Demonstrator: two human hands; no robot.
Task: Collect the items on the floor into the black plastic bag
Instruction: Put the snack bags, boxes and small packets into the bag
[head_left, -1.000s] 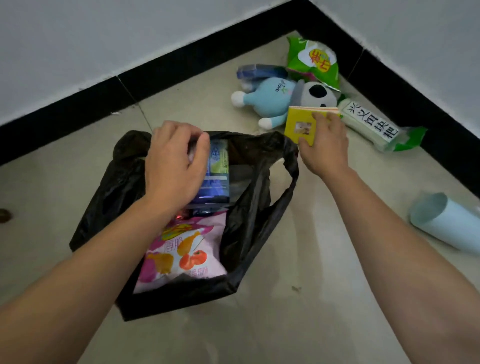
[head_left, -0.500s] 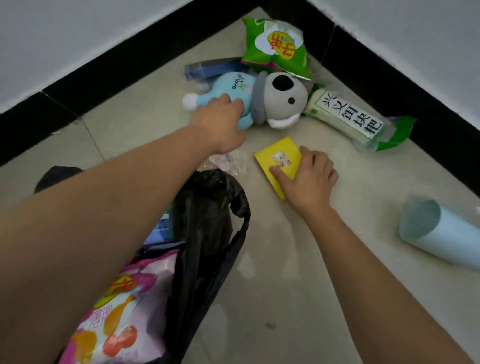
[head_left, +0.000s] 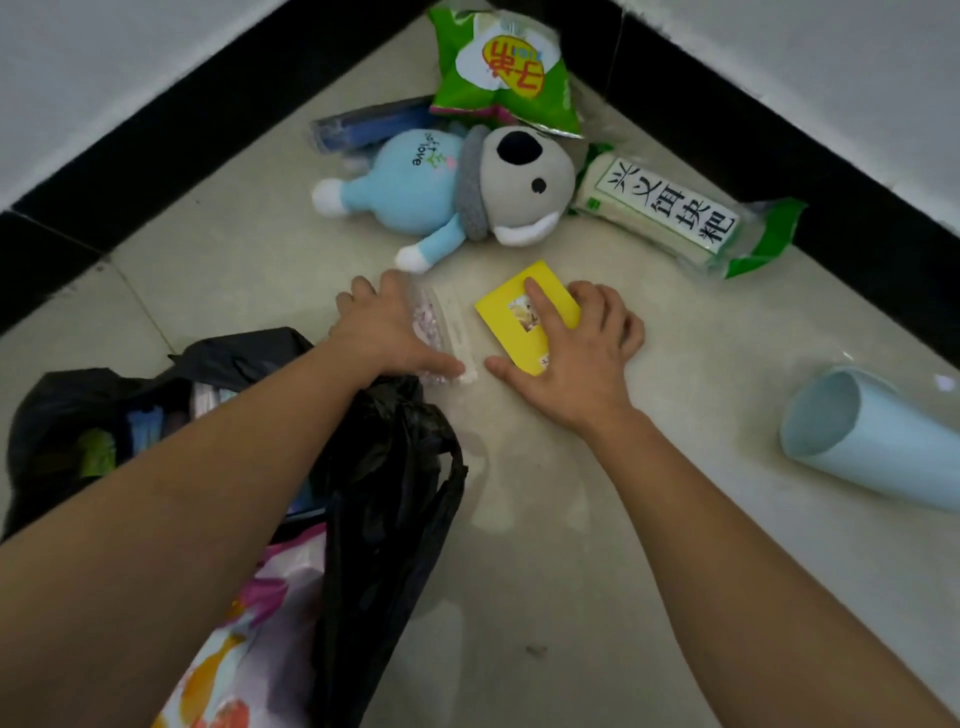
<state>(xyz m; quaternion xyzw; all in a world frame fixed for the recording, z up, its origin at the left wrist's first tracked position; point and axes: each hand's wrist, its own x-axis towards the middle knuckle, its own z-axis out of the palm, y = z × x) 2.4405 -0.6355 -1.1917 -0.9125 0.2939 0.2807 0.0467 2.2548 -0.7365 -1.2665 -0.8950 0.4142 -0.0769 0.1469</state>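
The black plastic bag (head_left: 395, 467) lies open on the floor at lower left, with a pink snack packet (head_left: 270, 597) and blue packs inside. My left hand (head_left: 384, 327) rests flat over a small clear packet (head_left: 441, 327) just beyond the bag's handle, fingers spread. My right hand (head_left: 576, 358) presses on a small yellow card (head_left: 524, 322) lying on the tiles, index finger on top, thumb at its near edge. Beyond them lie a blue and grey plush toy (head_left: 452, 192), a green snack bag (head_left: 506, 67), a dark blue pack (head_left: 369, 124) and a white wrapped roll (head_left: 670, 213).
A pale blue cup (head_left: 867, 447) lies on its side at the right. White walls with a black skirting (head_left: 779, 130) meet in a corner behind the items. Bare beige tiles (head_left: 571, 597) stretch in front of me.
My left hand has pulled back from the plush toy and come down on the clear packet. The right hand stays on the yellow card. The view has shifted closer to the corner.
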